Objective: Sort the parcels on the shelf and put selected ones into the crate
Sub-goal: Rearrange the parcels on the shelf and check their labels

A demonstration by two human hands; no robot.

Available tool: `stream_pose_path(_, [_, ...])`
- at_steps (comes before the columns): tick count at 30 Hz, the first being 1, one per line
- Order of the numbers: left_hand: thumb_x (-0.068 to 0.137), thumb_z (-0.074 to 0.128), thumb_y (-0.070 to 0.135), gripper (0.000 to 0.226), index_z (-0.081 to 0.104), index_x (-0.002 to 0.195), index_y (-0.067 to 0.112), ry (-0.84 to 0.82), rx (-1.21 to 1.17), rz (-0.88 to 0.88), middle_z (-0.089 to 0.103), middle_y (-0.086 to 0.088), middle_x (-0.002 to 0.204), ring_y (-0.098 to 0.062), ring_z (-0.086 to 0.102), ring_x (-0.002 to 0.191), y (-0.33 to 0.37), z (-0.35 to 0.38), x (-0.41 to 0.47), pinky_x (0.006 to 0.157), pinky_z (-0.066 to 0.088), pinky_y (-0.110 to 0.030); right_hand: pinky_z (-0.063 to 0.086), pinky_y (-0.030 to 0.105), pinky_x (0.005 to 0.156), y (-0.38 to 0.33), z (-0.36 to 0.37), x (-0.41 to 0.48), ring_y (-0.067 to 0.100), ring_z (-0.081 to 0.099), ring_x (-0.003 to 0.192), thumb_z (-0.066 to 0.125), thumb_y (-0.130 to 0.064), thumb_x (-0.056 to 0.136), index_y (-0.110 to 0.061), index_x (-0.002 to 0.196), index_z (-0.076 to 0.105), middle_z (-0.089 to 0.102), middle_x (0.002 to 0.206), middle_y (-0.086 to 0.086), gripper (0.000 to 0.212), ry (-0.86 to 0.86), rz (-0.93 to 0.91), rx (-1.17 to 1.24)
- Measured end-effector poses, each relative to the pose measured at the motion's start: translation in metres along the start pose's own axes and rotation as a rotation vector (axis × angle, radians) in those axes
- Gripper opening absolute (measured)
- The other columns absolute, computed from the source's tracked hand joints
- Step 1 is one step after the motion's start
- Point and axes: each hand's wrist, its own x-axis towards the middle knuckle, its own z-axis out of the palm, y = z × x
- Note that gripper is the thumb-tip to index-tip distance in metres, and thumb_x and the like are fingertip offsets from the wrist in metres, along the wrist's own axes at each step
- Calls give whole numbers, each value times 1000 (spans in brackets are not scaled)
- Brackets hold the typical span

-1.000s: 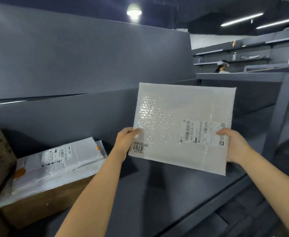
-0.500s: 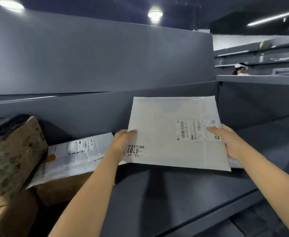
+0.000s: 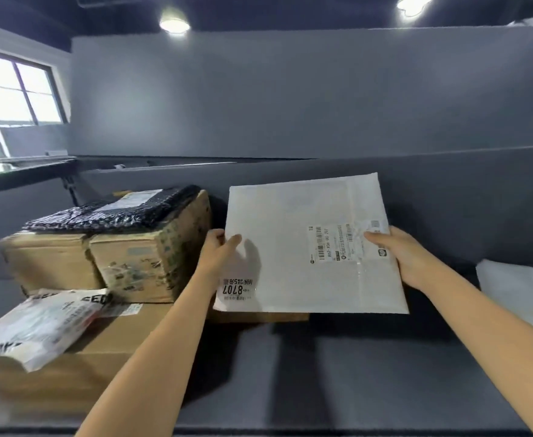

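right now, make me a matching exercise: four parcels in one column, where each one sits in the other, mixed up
1 white mailer labelled 8707
2 black bubble mailer
3 printed poly bag
4 white parcel, far right

a on the two taped cardboard boxes
b directly on the grey shelf
c held by the left hand and right hand
d on the large flat carton

Pairs: 1-c, 2-a, 3-d, 4-b

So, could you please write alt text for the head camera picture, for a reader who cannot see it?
The left hand and the right hand hold a white padded mailer by its side edges over a dark grey shelf. To its left are stacked cardboard boxes, a black bubble mailer on top, a plastic-wrapped parcel in front.
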Motion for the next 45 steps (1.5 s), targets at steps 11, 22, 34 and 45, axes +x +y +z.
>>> stream_pose_path(11, [94, 51, 43, 71, 16, 151, 21, -130, 609, 145, 26, -20, 152, -34, 36, 134, -8, -25, -20, 101, 36, -35, 53, 39, 74, 17, 45, 19, 28, 65, 91, 69, -16, 84, -10, 122, 57, 67, 110, 13, 40, 42, -6, 38])
stream_pose_path(22, [91, 61, 26, 37, 58, 128, 18, -226, 535, 234, 60, 1, 127, -14, 55, 115, -25, -39, -24, 95, 38, -22, 57, 40, 49, 25, -28, -46, 34, 70, 61, 95, -13, 11, 0, 75, 77, 72, 80, 23, 67, -347, 458, -2])
stream_pose_path(34, [93, 58, 20, 13, 50, 103, 20, -789, 538, -484, 53, -7, 83, -16, 53, 55, -24, -48, -29, 46, 47, -22, 58, 44, 64, 45, -56, -48, 38, 71, 81, 97, -2, 19, 7, 86, 75, 71, 92, 27, 71, -623, 687, -142])
stream_pose_path(45, [90, 46, 11, 37, 43, 125, 0, -527, 966, -528, 53, -16, 90, -22, 54, 63, -47, -22, -32, 76, 54, -35, 59, 36, 61, 82, -10, -46, 23, 72, 89, 69, -23, 81, -9, 117, 63, 72, 106, 13, 39, -564, 675, -416])
